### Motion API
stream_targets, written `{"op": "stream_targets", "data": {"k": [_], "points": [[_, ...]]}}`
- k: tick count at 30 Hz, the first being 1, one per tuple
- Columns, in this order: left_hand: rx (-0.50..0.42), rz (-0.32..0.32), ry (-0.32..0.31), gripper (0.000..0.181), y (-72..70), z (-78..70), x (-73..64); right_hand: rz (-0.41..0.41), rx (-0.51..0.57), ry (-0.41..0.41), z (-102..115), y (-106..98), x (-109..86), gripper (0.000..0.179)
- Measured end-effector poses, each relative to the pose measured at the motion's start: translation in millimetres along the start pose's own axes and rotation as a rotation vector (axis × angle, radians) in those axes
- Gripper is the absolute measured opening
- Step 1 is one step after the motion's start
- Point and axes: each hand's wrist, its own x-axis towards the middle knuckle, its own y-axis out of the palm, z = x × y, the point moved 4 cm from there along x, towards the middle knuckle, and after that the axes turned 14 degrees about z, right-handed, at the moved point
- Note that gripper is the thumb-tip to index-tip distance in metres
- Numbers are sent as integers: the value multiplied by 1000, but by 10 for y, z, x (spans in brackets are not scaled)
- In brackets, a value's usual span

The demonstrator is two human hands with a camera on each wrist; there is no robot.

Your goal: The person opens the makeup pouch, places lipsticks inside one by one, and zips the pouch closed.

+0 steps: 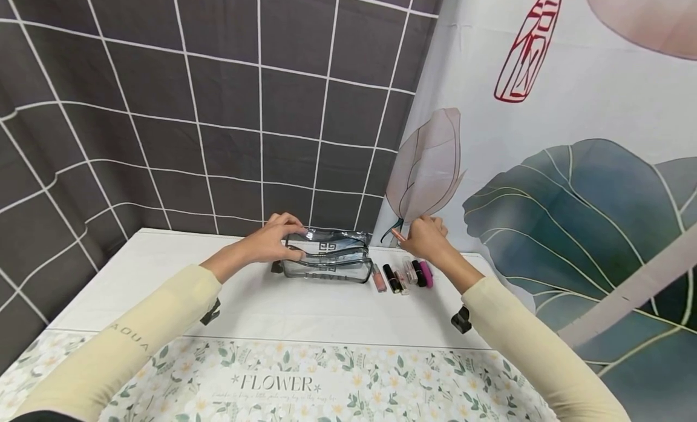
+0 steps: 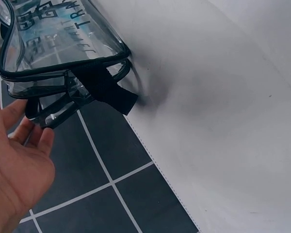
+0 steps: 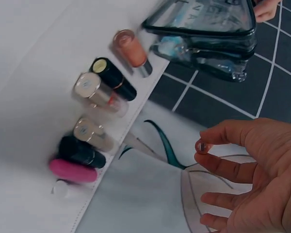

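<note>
A clear cosmetic bag (image 1: 337,273) with black piping and dark lettering lies on the white tabletop, its mouth spread apart. My left hand (image 1: 270,240) grips the bag's open edge at its left end, thumb in front and fingers behind. Between thumb and index finger, my right hand (image 1: 427,237) pinches a slim coral lip gloss tube (image 1: 399,235), seen end-on in the right wrist view. This hand is raised to the right of the bag, beyond the row of cosmetics.
Right of the bag lie a coral lip gloss (image 3: 131,51), a black lipstick (image 3: 114,80), several more tubes and a magenta oval item (image 3: 72,171). A small white-capped item (image 3: 61,189) sits beside it. A dark gridded cloth (image 1: 218,137) hangs behind; a floral cloth (image 1: 283,361) covers the front.
</note>
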Motion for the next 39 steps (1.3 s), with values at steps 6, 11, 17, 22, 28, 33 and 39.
{"op": "stream_targets", "data": {"k": [6, 11, 17, 22, 28, 33, 39], "points": [[-1, 19, -8, 74, -5, -6, -4, -1, 3, -38, 132, -34, 14, 30], [-5, 21, -6, 76, -20, 0, -11, -19, -3, -78, 255, -81, 36, 24], [-8, 19, 1, 75, -42, 2, -20, -35, -30, -118, 434, -123, 42, 21], [-7, 34, -7, 76, -35, -2, -21, -37, -21, -159, 564, -138, 19, 17], [-13, 46, -2, 77, -18, -33, 16, -21, -10, -190, 671, -120, -2, 18], [2, 48, -13, 77, -15, -24, 18, -14, -31, -245, 799, -76, -12, 19], [4, 51, -19, 77, -39, -25, 9, -6, -36, -273, 961, -53, -21, 17]]}}
